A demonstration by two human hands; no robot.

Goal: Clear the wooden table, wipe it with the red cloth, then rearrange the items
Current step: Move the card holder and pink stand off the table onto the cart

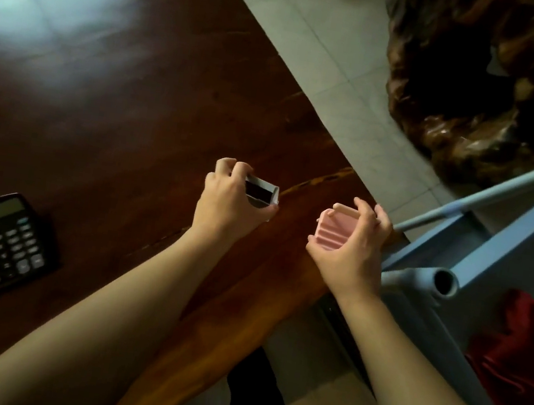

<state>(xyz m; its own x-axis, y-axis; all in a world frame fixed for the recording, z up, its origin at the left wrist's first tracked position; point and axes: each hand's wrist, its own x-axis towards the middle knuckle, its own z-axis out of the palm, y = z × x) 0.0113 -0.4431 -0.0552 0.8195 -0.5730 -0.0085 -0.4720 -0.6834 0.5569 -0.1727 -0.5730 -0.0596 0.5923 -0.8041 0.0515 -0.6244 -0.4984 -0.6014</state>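
My left hand (224, 203) grips a small white box with a dark inside (261, 193) just above the dark wooden table (119, 93), near its right edge. My right hand (352, 246) holds a small pink ribbed holder (334, 231) over the table's right corner. A black calculator (5, 243) lies on the table at the left, apart from both hands. The red cloth (519, 361) lies crumpled on the blue cart's shelf at the right.
A blue plastic cart (477, 268) stands right beside the table's right edge. A large dark carved wood stump (478, 78) sits on the tiled floor (332, 56) at the upper right. My dark-clad legs show below the table edge.
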